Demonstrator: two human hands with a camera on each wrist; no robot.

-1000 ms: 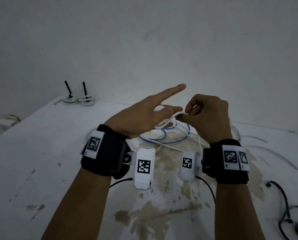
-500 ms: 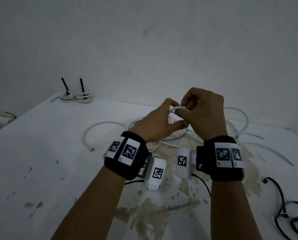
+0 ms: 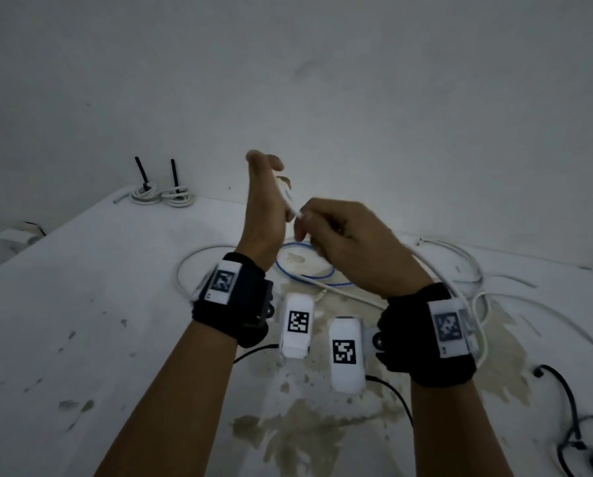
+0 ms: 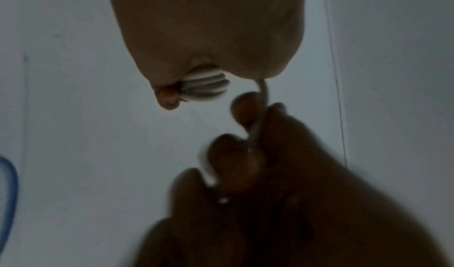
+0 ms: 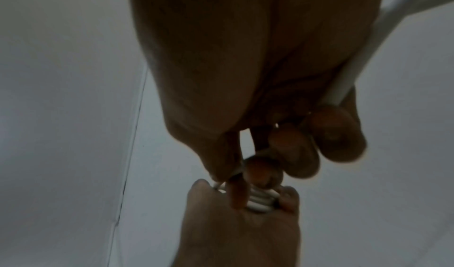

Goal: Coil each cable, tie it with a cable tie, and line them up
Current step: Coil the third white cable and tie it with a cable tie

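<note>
the person is partway through winding a white cable (image 3: 436,270) around the left hand (image 3: 264,215), which is held up edge-on above the bench (image 3: 81,321). from the wrist views several turns of cable already sit side by side, bunched between the left thumb and the fingers, so that hand is curled on the growing coil (image 4: 209,86). the right hand (image 3: 350,249) is just beside it, pinching the running length of the same cable between thumb and fingertips and feeding it toward the coil; the rest of the cable trails off over the right wrist and down to the bench.

as for progress: two white coils (image 3: 162,196) lie side by side at the far left corner of the bench, each with a black cable tie (image 3: 142,173) sticking up, so i'd judge those two finished and lined up. the one in hand seems only partly wound, with a good length loose on the bench, and no tie on it yet. a blue cable (image 3: 305,270) lies in a loose loop under the hands, more white cable sprawls to the right, and a black cable (image 3: 570,407) sits at the near right edge, so several look left to do.
</note>
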